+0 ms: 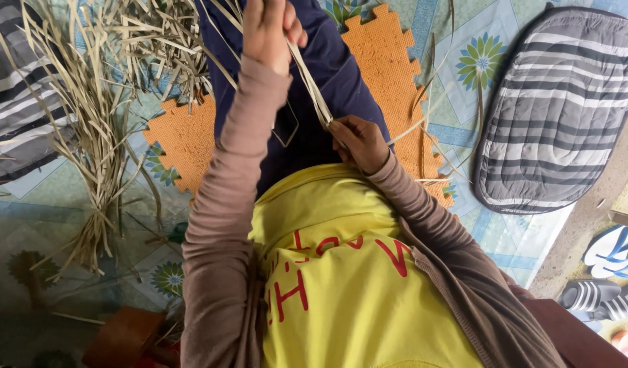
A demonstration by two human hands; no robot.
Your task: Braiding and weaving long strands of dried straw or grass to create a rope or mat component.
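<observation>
Yellow shirt (355,272) with red lettering, under brown sleeves (222,225), fills the foreground closest to the lens, below both hands. Left hand (270,31): raised toward the upper edge of the view, fingers closed around the far end of the leaf strips (312,88). Right hand (358,142): lower and nearer the body, fingers curled, pinching the near end of the same strips. Leaf strips: thin, flat, pale tan, dry-looking, several lying together as a narrow band; pulled taut between the two hands, long axis running diagonally from the left hand down to the right hand, over the dark blue lap. Loose ends trail away to the right of the right hand. Orange mat (389,61): toothed edge, beneath the legs, beyond both hands. Pile of dried leaves (89,116): loose, tangled, well to the left of the left hand. Striped grey cushion (559,109): well right of the right hand.
</observation>
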